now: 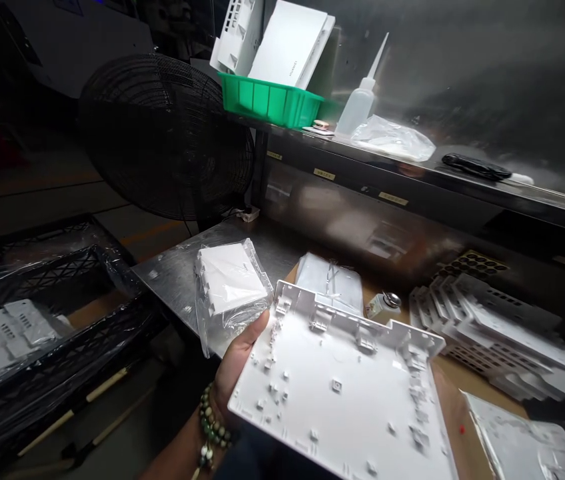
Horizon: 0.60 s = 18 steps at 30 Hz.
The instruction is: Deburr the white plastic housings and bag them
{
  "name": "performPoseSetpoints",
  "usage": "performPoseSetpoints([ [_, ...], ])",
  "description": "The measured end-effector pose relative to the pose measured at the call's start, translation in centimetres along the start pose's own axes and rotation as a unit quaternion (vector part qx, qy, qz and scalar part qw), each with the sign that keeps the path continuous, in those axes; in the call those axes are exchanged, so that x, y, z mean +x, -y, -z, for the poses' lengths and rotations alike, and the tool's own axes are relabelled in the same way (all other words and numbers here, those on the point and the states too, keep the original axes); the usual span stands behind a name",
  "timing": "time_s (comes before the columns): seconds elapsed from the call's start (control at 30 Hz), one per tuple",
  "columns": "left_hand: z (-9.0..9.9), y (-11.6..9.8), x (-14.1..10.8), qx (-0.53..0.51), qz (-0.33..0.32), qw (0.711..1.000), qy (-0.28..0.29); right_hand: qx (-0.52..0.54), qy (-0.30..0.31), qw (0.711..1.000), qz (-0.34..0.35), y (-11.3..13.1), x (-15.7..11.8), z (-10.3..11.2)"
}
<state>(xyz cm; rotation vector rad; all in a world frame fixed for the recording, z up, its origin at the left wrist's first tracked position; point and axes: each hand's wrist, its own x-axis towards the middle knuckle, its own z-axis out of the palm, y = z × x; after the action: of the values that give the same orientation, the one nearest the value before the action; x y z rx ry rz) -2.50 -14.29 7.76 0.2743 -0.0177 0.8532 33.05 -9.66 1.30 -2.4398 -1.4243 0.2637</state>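
Note:
A white plastic router casing half [357, 393] is held up in front of me, tilted, its ribbed inner side with small posts facing me. My left hand [237, 363] is closed on its left edge, thumb along the rim and a beaded bracelet on the wrist. At the casing's right edge, a blurred skin-coloured patch looks like my right hand [445, 393]; its fingers are hidden. Just beyond my left hand, a white casing in a clear plastic bag [232, 280] lies on the metal table [175, 267]. Behind the casing is a pile of clear bags [332, 280].
A small dispenser bottle [384, 307] and stacked white casings [502, 333] stand right. Another white part [532, 433] lies front right. Above, a shelf holds a green basket [272, 100] and a squeeze bottle [357, 107]. A fan [167, 133] and black crate [97, 300] stand left.

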Motion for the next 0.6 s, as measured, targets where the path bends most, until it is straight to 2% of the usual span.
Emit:
performPoseSetpoints([
  [0.13, 0.3, -0.6, -0.3, 0.005, -0.002, 1.0, 0.002, 0.019, -0.005, 1.0, -0.009, -1.6, -0.8, 1.0],
  [0.27, 0.6, -0.9, -0.6, 0.004, -0.001, 1.0, 0.012, 0.021, -0.035, 0.997, -0.064, -6.4, -2.5, 1.6],
  [0.33, 0.7, -1.0, -0.7, 0.003, 0.011, 1.0, 0.024, 0.018, -0.026, 0.996, -0.083, -9.2, -3.6, 1.1],
  [0.43, 0.8, -1.1, -0.8, 0.0, 0.029, 0.999, 0.035, 0.056, 0.029, 0.993, -0.096, -12.1, -4.8, -0.4],
  [0.5, 0.9, -1.2, -1.0, 0.0, 0.032, 0.999, 0.031, 0.09, 0.044, 0.987, -0.123, -13.2, -5.2, -1.2],
  [0.6, 1.1, -1.4, -1.3, 0.01, 0.026, 0.999, 0.032, 0.125, 0.024, 0.978, -0.166, -14.1, -5.3, -1.5],
])
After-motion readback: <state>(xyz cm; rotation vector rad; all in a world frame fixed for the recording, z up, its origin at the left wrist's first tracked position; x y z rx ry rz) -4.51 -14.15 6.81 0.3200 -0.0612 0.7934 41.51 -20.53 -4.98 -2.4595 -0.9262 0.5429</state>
